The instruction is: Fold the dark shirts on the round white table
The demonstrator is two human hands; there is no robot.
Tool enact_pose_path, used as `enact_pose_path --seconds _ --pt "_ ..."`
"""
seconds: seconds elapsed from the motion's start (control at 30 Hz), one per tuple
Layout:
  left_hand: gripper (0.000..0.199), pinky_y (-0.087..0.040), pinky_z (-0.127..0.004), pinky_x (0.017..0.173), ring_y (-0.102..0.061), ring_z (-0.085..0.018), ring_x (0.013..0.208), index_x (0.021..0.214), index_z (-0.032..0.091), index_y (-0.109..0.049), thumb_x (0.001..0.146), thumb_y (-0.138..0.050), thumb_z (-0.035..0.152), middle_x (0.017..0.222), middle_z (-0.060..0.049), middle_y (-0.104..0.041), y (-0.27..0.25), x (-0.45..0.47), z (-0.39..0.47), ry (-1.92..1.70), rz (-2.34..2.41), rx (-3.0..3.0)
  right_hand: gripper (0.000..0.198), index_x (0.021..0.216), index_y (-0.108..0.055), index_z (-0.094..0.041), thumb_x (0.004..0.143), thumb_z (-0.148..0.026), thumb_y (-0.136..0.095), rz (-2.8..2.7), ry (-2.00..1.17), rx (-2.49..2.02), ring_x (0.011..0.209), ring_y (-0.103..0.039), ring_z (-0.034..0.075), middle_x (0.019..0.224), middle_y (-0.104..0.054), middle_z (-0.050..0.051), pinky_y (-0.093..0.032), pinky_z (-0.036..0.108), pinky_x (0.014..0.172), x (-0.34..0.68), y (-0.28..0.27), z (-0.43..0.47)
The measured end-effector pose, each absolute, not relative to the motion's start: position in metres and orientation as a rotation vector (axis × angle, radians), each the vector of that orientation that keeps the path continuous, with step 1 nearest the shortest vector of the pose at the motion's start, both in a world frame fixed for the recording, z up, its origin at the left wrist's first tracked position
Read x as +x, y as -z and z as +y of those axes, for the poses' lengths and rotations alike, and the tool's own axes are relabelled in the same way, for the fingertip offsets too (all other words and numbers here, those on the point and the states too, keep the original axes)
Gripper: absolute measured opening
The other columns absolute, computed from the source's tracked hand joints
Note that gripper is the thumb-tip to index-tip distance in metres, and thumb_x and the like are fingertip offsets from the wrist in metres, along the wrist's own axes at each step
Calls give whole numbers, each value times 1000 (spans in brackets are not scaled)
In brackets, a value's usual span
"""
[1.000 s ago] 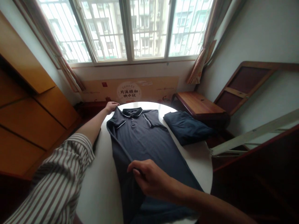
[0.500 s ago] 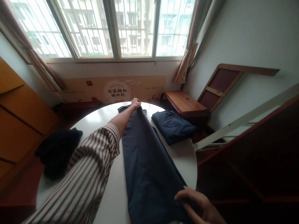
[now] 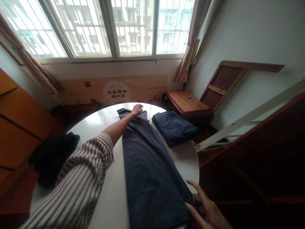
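Note:
A pair of dark navy trousers (image 3: pixel 150 165), folded lengthwise, lies stretched over the white round table (image 3: pixel 111 194), running from its far edge toward me. My left hand (image 3: pixel 137 109) is over the far end of the cloth, its fingers loosely bent and no cloth visibly pinched between them. Beside the near right edge of the trousers is my right hand (image 3: pixel 207 208), thumb and forefinger spread apart. Its thumb tip meets the cloth's edge. A folded navy garment (image 3: pixel 175 127) rests on the table to the right of the trousers.
At the table's left lies a bunched black garment (image 3: pixel 53 157). A wooden side table (image 3: pixel 187 101) stands beyond the right side, near a wooden panel frame (image 3: pixel 220 84) against the wall. A pale metal bar (image 3: pixel 250 116) slants along the right. Barred windows (image 3: pixel 132 28) are ahead.
The raised far part of the trousers has dropped flat, and my left hand has let go of it. My right thumb and forefinger have spread apart at the near edge. The view has shifted slightly.

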State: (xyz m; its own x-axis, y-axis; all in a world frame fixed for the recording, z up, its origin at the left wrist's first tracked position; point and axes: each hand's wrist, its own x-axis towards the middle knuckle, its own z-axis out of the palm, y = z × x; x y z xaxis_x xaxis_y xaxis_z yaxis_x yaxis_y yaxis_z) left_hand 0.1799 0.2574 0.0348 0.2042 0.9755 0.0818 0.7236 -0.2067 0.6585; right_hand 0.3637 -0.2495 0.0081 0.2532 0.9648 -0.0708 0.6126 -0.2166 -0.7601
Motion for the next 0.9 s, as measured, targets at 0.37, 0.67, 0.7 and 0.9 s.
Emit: enact_pose_path --seconds 0.37,0.67,0.7,0.9 --pt "40 -50 -29 85 -66 -33 110 97 10 -73 72 -76 41 105 -23 -73 -24 183 251 -387 1812 2032 44 95 -74 -24 86 -61 -52 -1545 -573 -2019 88 -71 26 93 -76 9 -55 31 79 364 10 -247" --pt "37 -46 -27 94 -63 -28 115 104 8 -75 94 -45 28 117 -21 -70 -36 202 265 -556 1752 2151 59 97 -74 -22 87 -72 -44 -1495 -490 -2040 91 -72 27 98 -76 12 -55 32 83 363 21 -255" --pt "36 -45 -28 95 -64 -28 114 102 8 -75 94 -45 26 115 -21 -70 -35 204 264 -558 1737 2163 59 95 -73 -22 87 -72 -44 -1502 -501 -2045 89 -72 27 96 -76 12 -55 32 81 363 20 -254" --pt "32 -48 -27 90 -68 -25 99 99 8 -74 95 -48 26 102 -18 -74 -30 203 241 -571 1585 2246 52 76 -67 -25 93 -64 -38 -1604 -577 -2111 68 -69 24 72 -71 7 -51 30 65 365 5 -251"
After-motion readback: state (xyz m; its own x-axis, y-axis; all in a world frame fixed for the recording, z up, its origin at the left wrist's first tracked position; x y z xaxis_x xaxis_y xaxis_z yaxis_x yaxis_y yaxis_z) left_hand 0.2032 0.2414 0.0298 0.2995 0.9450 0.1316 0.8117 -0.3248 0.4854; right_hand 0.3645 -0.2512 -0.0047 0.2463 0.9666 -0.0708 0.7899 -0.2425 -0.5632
